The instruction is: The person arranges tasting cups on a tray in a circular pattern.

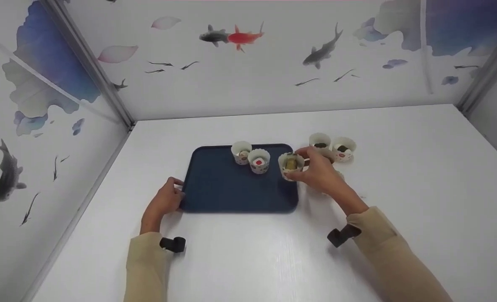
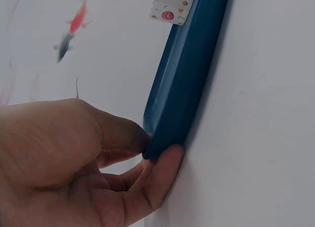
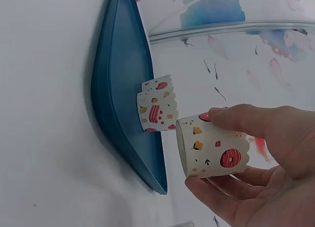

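The right hand (image 1: 319, 171) holds a patterned paper baking cup (image 1: 287, 167) between thumb and fingers, over the right side of the dark blue tray (image 1: 227, 193). Something yellowish lies in that cup. From the right wrist view, the cup (image 3: 214, 148) has scalloped edges and red and orange prints, and it is raised off the tray. At the tray's left edge, the left hand (image 1: 167, 199) pinches the rim, thumb on top and a finger below, as the left wrist view shows. Two similar cups stand at the tray's back: one with a pale item (image 1: 241, 152), one with a red-dotted white piece (image 1: 259, 162).
Beyond the right hand, more cups stand on the white table (image 1: 240, 256), among them one with dark green contents (image 1: 320, 140) and another cup beside it (image 1: 344, 149). Others are partly hidden by the hand. Fish-painted walls (image 1: 269, 90) border the table's back and left.
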{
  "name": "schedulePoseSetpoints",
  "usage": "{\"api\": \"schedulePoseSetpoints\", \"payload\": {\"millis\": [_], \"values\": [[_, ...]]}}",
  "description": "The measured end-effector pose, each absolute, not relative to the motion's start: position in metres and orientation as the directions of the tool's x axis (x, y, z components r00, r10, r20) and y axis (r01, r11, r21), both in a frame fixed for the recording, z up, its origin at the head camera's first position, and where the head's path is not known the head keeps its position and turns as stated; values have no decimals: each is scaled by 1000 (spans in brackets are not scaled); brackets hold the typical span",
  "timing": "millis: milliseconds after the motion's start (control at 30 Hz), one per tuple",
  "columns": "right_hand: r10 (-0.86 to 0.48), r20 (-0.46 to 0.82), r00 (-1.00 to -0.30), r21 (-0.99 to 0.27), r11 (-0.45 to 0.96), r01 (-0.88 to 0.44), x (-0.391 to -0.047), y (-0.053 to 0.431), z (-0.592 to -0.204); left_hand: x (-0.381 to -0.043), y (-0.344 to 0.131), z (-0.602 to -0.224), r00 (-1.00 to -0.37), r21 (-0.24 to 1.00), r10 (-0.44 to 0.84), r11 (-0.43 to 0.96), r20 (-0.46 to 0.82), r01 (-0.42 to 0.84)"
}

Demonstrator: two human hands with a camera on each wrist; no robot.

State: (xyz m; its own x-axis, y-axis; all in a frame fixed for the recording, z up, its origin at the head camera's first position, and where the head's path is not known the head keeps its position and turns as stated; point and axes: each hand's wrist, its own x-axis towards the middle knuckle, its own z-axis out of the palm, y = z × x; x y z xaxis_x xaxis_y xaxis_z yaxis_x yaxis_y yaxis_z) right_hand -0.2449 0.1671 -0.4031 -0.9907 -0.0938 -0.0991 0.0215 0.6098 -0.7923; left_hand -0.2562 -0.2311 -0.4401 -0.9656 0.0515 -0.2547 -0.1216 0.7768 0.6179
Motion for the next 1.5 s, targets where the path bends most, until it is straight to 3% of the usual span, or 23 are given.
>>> {"api": "schedulePoseSetpoints", "payload": {"millis": [367, 633, 1500], "values": [[-122, -88, -989, -777, 629, -8, -247, 135, -411, -256, -231, -442, -968, 622, 53, 774, -244, -114], [-156, -72, -985, -824, 566, -30, -249, 118, -421, -257, -232, -443, -965, 630, 58, 767, -256, -121], [-84, -77, -994, -836, 548, 19, -249, 83, -438, -256, -232, -442, -964, 645, 62, 754, -260, -125]]}}
